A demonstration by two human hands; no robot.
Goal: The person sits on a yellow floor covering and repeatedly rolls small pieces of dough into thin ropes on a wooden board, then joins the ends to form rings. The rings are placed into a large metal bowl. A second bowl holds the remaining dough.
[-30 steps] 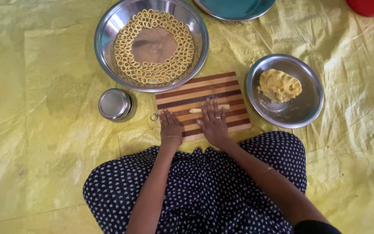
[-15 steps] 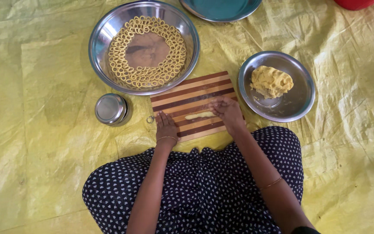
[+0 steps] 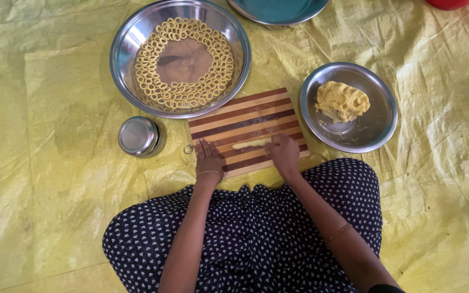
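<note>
1. We rest our left hand (image 3: 208, 158) flat, fingers spread and released, on the striped cutting board's (image 3: 245, 116) left edge.
2. The dough strip (image 3: 251, 144) lies mid-board.
3. Our right hand (image 3: 283, 153), fingers curled, presses on the strip's right end.

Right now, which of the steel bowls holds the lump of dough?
The smaller steel bowl right of the striped board, nearest the right hand. It holds one yellow dough lump; the large bowl holds rings.
</note>
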